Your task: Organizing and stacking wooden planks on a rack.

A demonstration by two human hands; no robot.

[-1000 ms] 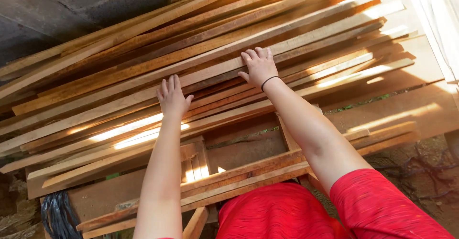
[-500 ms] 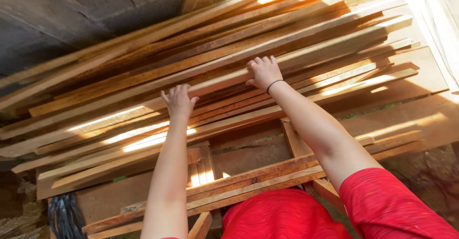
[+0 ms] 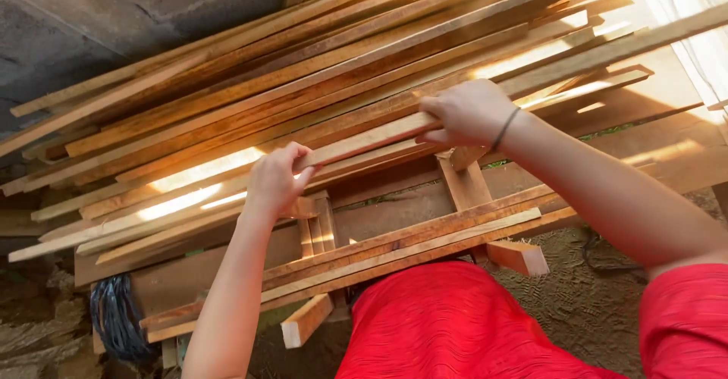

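Both hands grip one long wooden slat [image 3: 364, 140] that lies slanting across the top of a stack of timber strips [image 3: 303, 68], its right end rising toward the upper right corner of the pile. The left hand [image 3: 277, 178] is closed around the slat near its middle, fingers curled over the upper edge. The right hand [image 3: 466, 112], with a thin dark band [image 3: 503, 127] at the wrist, is clenched around the same slat further up. The stack rests on a rough wooden frame [image 3: 462, 189] whose crosspieces and blocks show below the hands, with two more long battens [image 3: 394, 246] lying along its near edge. A red garment [image 3: 455, 326] fills the lower part of the view. A dark bundle of plastic [image 3: 114, 318] hangs by the frame's lower left corner, a grey wall [image 3: 91, 23] stands behind the pile's far left edge, and bare ground [image 3: 591, 303] shows beneath.
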